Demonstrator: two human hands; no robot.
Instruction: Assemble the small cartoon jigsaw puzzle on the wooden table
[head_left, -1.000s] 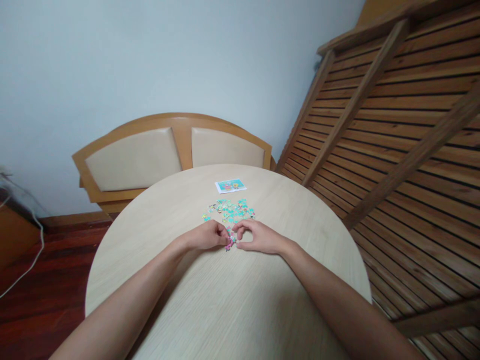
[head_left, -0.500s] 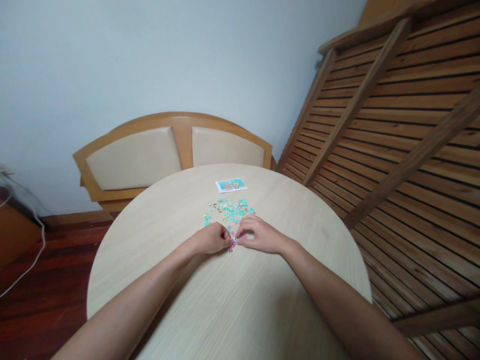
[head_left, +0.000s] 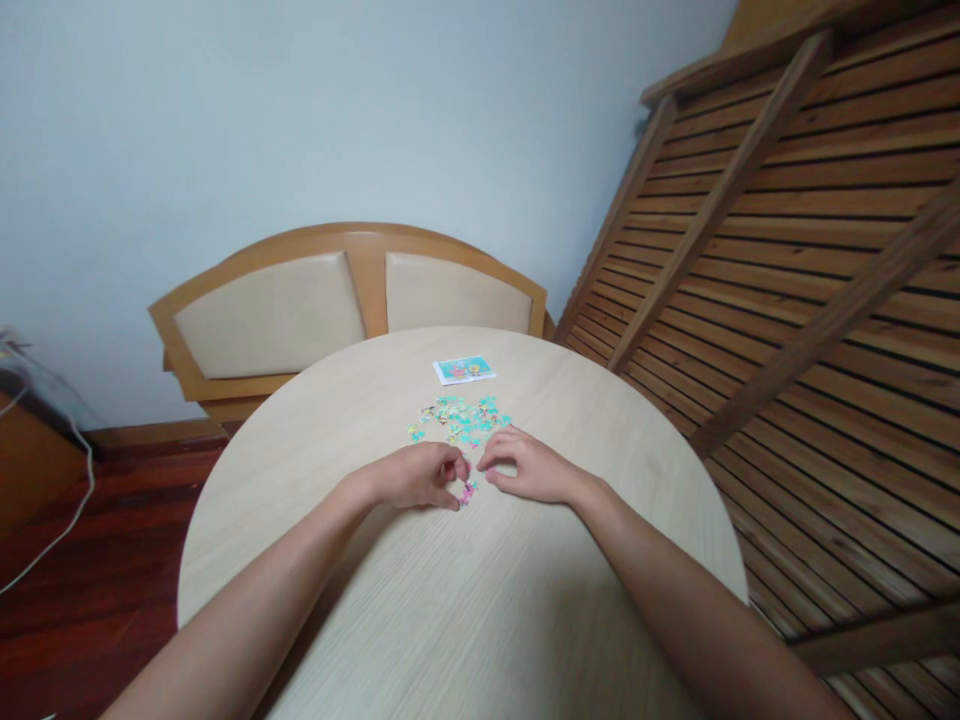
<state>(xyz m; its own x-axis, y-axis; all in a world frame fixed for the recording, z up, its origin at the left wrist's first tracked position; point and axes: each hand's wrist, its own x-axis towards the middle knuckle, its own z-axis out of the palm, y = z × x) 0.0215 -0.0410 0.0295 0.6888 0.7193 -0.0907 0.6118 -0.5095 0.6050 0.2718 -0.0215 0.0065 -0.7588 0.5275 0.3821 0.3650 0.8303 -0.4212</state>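
My left hand (head_left: 424, 475) is at a small cluster of joined pink puzzle pieces (head_left: 468, 492) on the table. Its thumb and forefinger are apart at the cluster's left edge, with the thumb close to the lower pieces. My right hand (head_left: 531, 468) rests just right of the cluster, fingers curved and a gap between thumb and forefinger. Nothing shows in it. Beyond both hands lie loose, mostly turquoise puzzle pieces (head_left: 461, 418), spread flat. Part of the pink cluster is hidden behind my left fingers.
A picture card (head_left: 465, 370) with two cartoon figures lies behind the loose pieces. The round wooden table (head_left: 315, 590) is bordered by a padded headboard (head_left: 274, 315) at the back. A slatted wooden frame (head_left: 787, 250) leans on the right. A white cable (head_left: 84, 480) hangs at left.
My left thumb and forefinger have spread apart from their pinch, uncovering more of the pink pieces. My right hand has drawn slightly right, away from them, and its fingertips have parted.
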